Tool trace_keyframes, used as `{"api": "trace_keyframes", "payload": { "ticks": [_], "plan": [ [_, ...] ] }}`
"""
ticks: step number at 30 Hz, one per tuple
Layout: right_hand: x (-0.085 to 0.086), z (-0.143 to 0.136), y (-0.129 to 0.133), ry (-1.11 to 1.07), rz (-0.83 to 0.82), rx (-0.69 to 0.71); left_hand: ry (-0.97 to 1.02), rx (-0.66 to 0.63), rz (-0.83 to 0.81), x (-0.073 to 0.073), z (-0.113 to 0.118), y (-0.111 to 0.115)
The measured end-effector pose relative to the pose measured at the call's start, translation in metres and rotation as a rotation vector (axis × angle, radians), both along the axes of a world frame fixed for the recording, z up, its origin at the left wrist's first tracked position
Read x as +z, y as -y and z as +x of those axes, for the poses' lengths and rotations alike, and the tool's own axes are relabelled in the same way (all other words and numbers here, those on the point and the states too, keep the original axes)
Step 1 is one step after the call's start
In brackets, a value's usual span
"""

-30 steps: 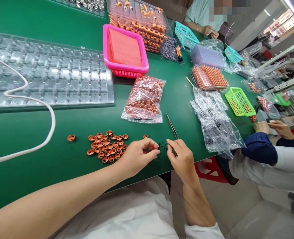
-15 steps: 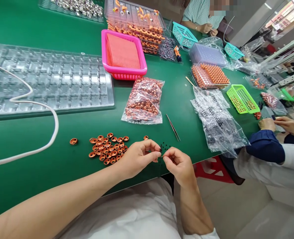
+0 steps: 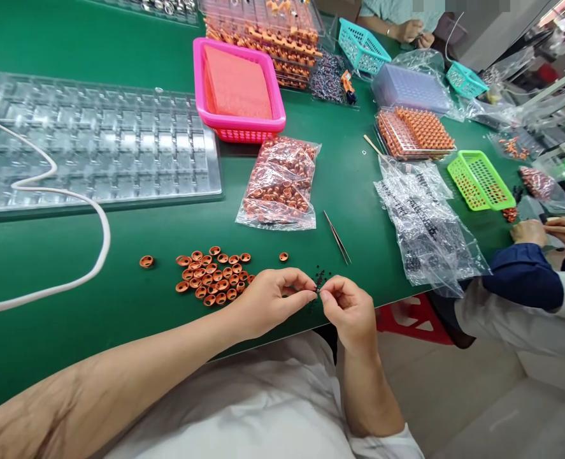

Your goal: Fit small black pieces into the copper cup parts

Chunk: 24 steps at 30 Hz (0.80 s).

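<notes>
My left hand is closed in a pinch, thumb and forefinger meeting at a tiny dark piece too small to name. Right beside it, my right hand pinches at the same spot, its fingertips nearly touching the left ones. Small black bits lie scattered on the green table just beyond my fingertips. To the left sits a cluster of copper-coloured cups with dark holes; one single cup lies apart, above my left hand. A pair of tweezers rests beyond my right hand.
A plastic bag of copper cups lies ahead, a pink basket behind it. A clear tray and white cable occupy the left. Crumpled plastic bags and a green basket are rightward. A co-worker's sleeve is at right.
My fingertips have come closer together, both hands still pinching over the black bits. The whole view has shifted slightly; the cups, tweezers and bags lie as before.
</notes>
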State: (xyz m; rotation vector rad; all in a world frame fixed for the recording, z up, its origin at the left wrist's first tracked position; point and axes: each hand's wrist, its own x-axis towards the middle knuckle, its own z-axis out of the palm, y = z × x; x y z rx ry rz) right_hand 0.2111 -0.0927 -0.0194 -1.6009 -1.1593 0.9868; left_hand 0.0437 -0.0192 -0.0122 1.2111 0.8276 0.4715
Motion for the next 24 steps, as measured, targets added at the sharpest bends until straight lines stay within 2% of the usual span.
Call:
{"api": "trace_keyframes", "payload": {
  "ticks": [3,7,10,14,19,24],
  "plan": [
    [0.001,-0.005,0.002,0.233,0.143,-0.013,-0.019,0.041,0.005,0.002,0.001,0.003],
    [-0.003,-0.011,0.002,0.672,0.482,-0.005,-0.035,0.095,0.051,0.004,0.002,0.005],
    [-0.008,-0.014,0.001,0.840,0.578,0.001,-0.047,0.102,0.087,0.002,0.003,0.007],
    [-0.009,-0.011,0.000,0.750,0.491,-0.013,-0.074,0.106,0.144,0.001,0.002,0.008],
    [-0.008,0.018,-0.009,0.625,0.269,-0.078,-0.103,0.109,0.135,0.001,0.001,0.006],
    [-0.005,0.044,-0.030,0.705,0.147,0.146,-0.081,0.117,0.074,-0.002,-0.001,0.001]
  ]
}}
